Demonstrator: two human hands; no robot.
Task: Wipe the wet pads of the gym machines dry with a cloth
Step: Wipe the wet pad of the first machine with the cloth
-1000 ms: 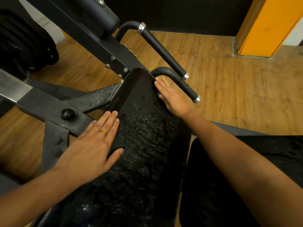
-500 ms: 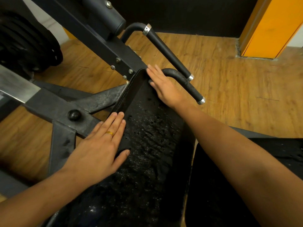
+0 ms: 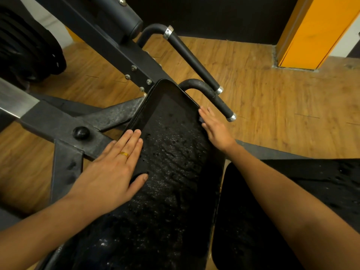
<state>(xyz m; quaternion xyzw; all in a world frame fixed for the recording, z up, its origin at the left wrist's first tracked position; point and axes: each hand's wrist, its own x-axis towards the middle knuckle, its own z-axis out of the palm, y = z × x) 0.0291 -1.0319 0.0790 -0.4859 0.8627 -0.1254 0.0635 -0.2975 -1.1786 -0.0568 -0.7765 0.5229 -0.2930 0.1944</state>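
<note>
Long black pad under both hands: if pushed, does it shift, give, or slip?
Probably stays put: the pad seems mounted on the bolted steel frame. Likely slick: water beads cover its surface. Its wrinkled skin suggests it gives slightly under pressure.

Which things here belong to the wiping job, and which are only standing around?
For the job: long wet pad, second pad beside it, left hand flat on the long pad, right hand flat at its edge. No cloth clearly visible.
Just around: handles, weight plates, orange pillar, wooden floor.
</note>
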